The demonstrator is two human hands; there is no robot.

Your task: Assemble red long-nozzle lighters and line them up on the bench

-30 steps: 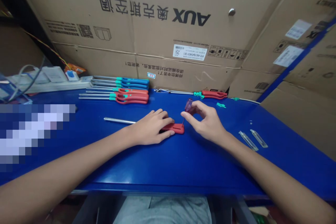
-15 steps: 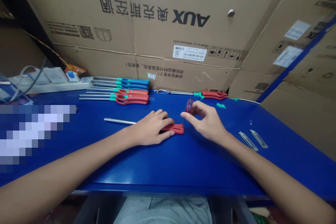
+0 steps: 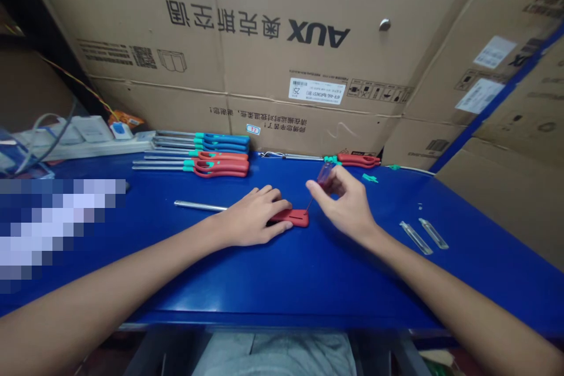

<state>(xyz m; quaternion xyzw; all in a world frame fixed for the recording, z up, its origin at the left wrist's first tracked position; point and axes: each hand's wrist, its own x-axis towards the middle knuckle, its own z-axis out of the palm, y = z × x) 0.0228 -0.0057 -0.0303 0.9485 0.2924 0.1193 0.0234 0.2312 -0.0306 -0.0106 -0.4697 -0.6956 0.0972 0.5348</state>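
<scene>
On the blue table lies a red lighter (image 3: 299, 218) with a long metal tube pointing left. My left hand (image 3: 255, 216) grips its handle and presses it to the table, covering the trigger area. My right hand (image 3: 346, 200) pinches a screwdriver (image 3: 325, 176) by its clear purple-red handle. The screwdriver leans to the right, and its thin shaft meets the right end of the lighter's handle. Whether the tip sits in a screw hole is too small to tell.
Several blue and red lighters (image 3: 222, 167) are stacked at the back left, beside a power strip (image 3: 106, 144). Along the cardboard wall (image 3: 255, 59) lie red handle parts (image 3: 358, 160) and a green piece (image 3: 370, 178). Two clear capsules (image 3: 416, 238) lie at right.
The screwdriver has tilted further right at its top, and my right hand has shifted slightly with it. My left hand and the lighter stay in place.
</scene>
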